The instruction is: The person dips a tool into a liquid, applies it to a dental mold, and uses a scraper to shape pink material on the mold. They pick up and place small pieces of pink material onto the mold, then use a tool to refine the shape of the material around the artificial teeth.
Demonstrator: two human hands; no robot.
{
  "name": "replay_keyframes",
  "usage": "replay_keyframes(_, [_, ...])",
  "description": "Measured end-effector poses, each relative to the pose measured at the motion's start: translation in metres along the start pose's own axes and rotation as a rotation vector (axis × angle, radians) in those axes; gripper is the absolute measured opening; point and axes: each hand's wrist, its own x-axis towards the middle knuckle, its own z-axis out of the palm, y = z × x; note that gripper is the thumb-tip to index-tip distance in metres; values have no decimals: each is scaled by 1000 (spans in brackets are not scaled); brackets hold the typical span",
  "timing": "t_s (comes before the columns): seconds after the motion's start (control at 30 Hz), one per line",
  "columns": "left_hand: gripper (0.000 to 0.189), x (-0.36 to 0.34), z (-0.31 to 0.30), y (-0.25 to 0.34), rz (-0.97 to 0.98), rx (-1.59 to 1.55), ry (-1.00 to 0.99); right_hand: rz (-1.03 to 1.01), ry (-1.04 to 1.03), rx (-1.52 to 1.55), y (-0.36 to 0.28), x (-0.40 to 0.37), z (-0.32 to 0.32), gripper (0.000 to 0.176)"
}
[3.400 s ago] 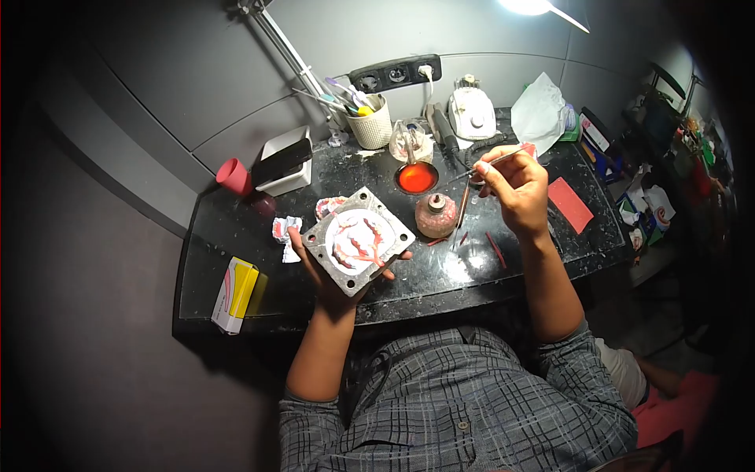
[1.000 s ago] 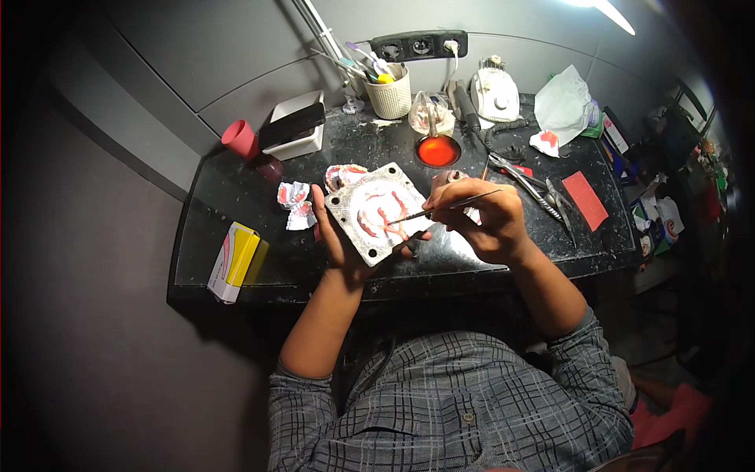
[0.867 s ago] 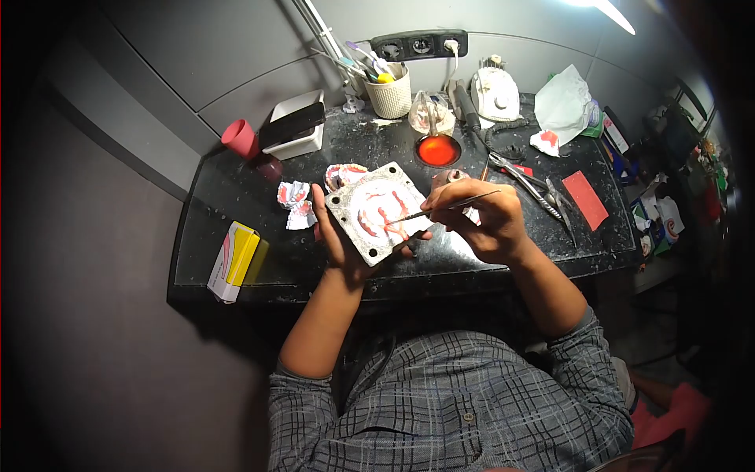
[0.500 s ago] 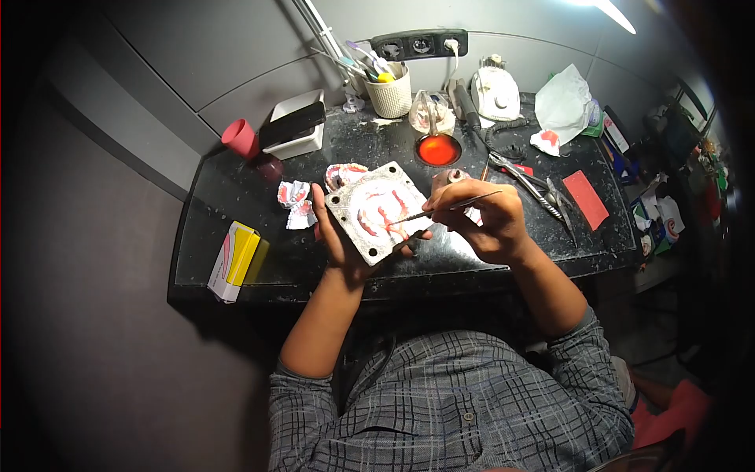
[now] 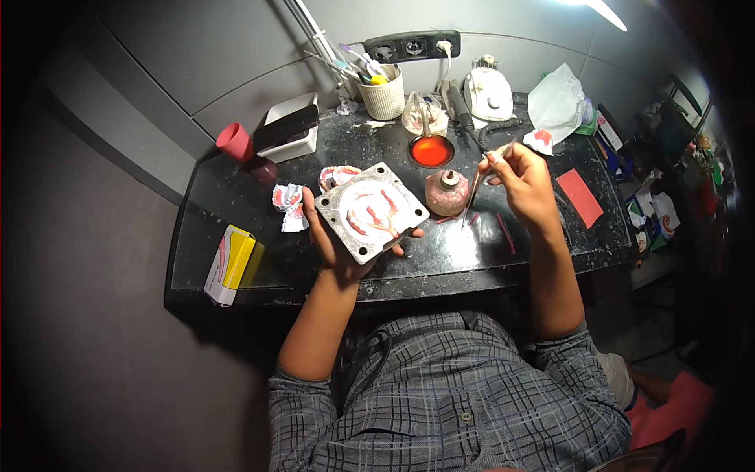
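Observation:
My left hand (image 5: 334, 240) holds a metal dental flask half (image 5: 364, 250) from below, its thumb along the left edge. Set in the flask is white plaster with red wax on a horseshoe-shaped ridge (image 5: 383, 206). My right hand (image 5: 521, 179) is raised to the right of the flask, thumb and fingers pinched on a thin dark modelling tool, mostly hidden by the fingers. Left of that hand stands a squat spirit burner (image 5: 446, 197) with pinkish contents. Behind the burner, a small pan (image 5: 431, 151) contains glossy red wax. Thin red wax strips (image 5: 505, 234) lie below the right hand.
Plaster models with red wax (image 5: 291, 206) lie left of the flask. A yellow-and-white box (image 5: 230, 266) stands at the front left. A red wax sheet (image 5: 580, 200) lies right. Behind are a tool cup (image 5: 383, 98), a white tray (image 5: 303, 144) and a white control unit (image 5: 489, 94).
My right hand has lifted the tool away from the wax on the flask and moved right and slightly back, uncovering the burner. The left hand still holds the flask in nearly the same place.

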Motion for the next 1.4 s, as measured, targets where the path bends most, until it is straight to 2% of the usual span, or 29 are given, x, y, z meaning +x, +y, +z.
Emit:
replay_keyframes(0.03, [125,1,0,0,5,-7,-6,1,7,-1,4,0,-1,16])
replay_keyframes(0.1, [125,1,-1,1,-3,49,19,125,-40,-24,6,0,-2,20])
replay_keyframes(0.17, [125,3,-8,1,-69,34,-51,128,-55,-33,9,1,-3,20])
replay_keyframes(0.23, [124,2,-6,2,-76,52,-20,67,-13,5,9,3,-4,18])
replay_keyframes(0.33, [122,6,-20,6,-255,-9,-149,-125,70,104,1,4,-8,13])
replay_keyframes(0.4, [122,7,-18,1,-249,-3,-114,-192,109,246,-6,5,-9,12])
replay_keyframes(0.43, [122,7,-15,-3,-243,5,-77,-163,197,242,-13,1,-8,11])
replay_keyframes(0.5, [121,10,-9,-8,-214,73,-63,-191,230,290,-17,-2,-7,10])
replay_keyframes(0.57, [122,12,-2,-13,-144,137,-8,-191,216,279,-20,-3,-4,10])
replay_keyframes(0.7, [122,14,-1,-15,-132,180,-21,-213,154,191,-13,-2,2,11])
replay_keyframes(0.93, [130,15,-8,-16,-184,217,-26,-189,99,134,-11,-3,7,10])
replay_keyframes(1.1, [128,8,-11,-12,-124,117,31,-214,153,225,-14,-4,3,9])
replay_keyframes(1.2, [125,6,-12,-8,-126,49,-35,-216,155,224,-12,-2,-9,8])
replay_keyframes(1.27, [123,5,-7,-7,-125,4,-65,-139,85,293,-7,-1,-16,8])
replay_keyframes(1.4, [123,5,-12,-5,-96,4,-88,-89,110,227,-8,0,-10,9])
